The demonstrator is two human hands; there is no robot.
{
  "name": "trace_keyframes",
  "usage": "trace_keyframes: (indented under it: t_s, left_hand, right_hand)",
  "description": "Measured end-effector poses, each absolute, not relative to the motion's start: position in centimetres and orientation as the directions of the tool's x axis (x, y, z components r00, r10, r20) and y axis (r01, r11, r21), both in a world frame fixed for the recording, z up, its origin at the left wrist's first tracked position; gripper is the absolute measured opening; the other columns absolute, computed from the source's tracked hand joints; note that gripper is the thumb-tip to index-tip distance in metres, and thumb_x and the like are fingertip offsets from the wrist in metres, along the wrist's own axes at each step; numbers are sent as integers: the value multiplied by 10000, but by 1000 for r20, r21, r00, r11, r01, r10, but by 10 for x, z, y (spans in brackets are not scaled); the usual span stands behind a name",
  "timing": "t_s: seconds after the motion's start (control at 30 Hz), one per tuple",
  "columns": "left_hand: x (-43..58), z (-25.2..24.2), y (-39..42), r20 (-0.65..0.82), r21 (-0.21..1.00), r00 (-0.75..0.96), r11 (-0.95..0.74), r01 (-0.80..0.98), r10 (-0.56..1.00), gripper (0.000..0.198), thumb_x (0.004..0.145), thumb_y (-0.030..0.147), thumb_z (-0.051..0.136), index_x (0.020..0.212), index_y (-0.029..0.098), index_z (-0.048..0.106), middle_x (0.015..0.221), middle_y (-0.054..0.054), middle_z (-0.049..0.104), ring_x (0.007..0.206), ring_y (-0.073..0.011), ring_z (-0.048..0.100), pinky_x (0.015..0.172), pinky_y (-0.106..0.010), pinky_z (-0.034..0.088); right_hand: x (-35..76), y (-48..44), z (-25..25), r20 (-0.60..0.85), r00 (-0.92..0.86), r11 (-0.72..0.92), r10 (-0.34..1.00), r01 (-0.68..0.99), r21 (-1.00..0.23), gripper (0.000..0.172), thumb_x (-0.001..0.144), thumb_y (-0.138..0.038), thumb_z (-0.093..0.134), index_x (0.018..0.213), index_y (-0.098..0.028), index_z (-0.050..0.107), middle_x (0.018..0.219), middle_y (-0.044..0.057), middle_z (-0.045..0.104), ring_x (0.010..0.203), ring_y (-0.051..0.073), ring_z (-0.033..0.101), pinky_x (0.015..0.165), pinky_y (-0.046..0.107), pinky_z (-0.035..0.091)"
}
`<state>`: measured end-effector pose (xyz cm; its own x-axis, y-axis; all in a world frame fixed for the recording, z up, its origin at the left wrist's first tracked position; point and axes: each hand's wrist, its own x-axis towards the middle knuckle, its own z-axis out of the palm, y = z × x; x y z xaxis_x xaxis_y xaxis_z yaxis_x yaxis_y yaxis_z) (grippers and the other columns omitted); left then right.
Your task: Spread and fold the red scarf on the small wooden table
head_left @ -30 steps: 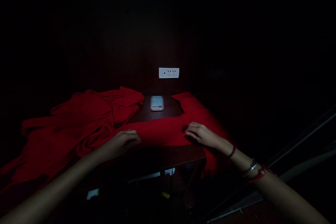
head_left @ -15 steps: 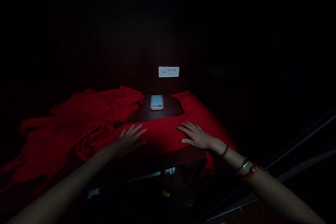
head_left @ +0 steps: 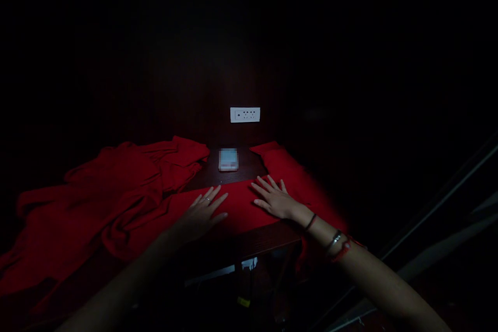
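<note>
"Head view: what has each grip got hold of?"

"Nothing. The left grip (head_left: 198, 219) has its fingers fanned over the cloth (head_left: 239, 208), and the right grip (head_left: 275, 201) is spread likewise, palm down, a stretch of red between them."

"Why so flat?"

"My guess: spread fingers bear on a broad patch, which suits something limp with nothing stiff to seize. Being apart, each seems to cover its own part."

"What stuff is it?"

"Matt and soft-looking; the weave is too dim to tell. Between the grips it is a smooth band near the front edge of the desk (head_left: 268, 237). To the left lies a loose, creased heap (head_left: 112, 181); whether that is the same piece, I can't tell. To the right the red widens and drops past the desk's end."

"And farther out?"

"A phone (head_left: 228, 160), flat and rectangular with its screen blurred, lies on dark wood behind the band, perhaps there to stay uncovered. Beyond, a white socket (head_left: 245, 114), likely plastic, sits in the dark wall (head_left: 210, 96)."
</note>
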<state>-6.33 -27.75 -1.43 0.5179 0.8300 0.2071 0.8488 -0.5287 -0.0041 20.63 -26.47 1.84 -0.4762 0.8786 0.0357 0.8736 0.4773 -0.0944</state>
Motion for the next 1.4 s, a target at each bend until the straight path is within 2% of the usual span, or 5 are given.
trace_keyframes:
  t_s: [0.4, 0.83, 1.03, 1.27, 1.4]
  left_hand:
    - [-56, -23, -272, 154, 7, 549, -557, 831, 822, 569, 807, 543, 224, 1278, 229, 284, 1333, -86, 278, 1217, -260, 233, 954, -462, 222]
    - [-53, -17, -275, 103, 39, 530, -536, 843, 842, 570, 807, 540, 226, 1282, 228, 273, 1339, -80, 264, 1226, -251, 208, 962, -456, 208]
    - [-55, -22, -273, 126, 8, 535, -540, 841, 835, 549, 817, 524, 213, 1285, 242, 263, 1339, -67, 271, 1222, -244, 226, 961, -432, 219]
    - [-56, -25, -271, 157, -1, 554, -561, 828, 818, 536, 819, 510, 239, 1276, 234, 285, 1325, -81, 298, 1211, -240, 253, 949, -430, 235]
    - [-54, -21, -272, 119, 14, 539, -544, 839, 834, 538, 821, 510, 228, 1282, 235, 271, 1341, -72, 263, 1224, -235, 223, 964, -424, 213]
  right_hand:
    - [293, -220, 1, -99, -46, 42, 994, 998, -42, 587, 811, -542, 105, 1328, -265, 85, 1395, 19, 52, 1247, 286, 38, 962, 518, 103]
    - [294, -246, 9, -90, 0, -1, 996, 1000, -3, 728, 787, -594, 136, 1327, -105, 133, 1372, 164, 103, 1247, 279, 40, 992, 435, 104]
    - [274, -266, 9, -92, -463, 449, 881, 882, -141, 659, 780, -611, 124, 1325, -241, 130, 1392, 66, 82, 1256, 215, 25, 1007, 385, 95]
    - [304, -258, 9, 51, 81, -82, 995, 996, 24, 721, 785, -597, 131, 1308, -110, 225, 1360, 186, 139, 1234, 316, 114, 970, 456, 126]
    - [288, -269, 11, 187, -181, 180, 966, 983, 20, 680, 792, -588, 132, 1306, -157, 238, 1370, 128, 156, 1248, 269, 88, 985, 411, 122]
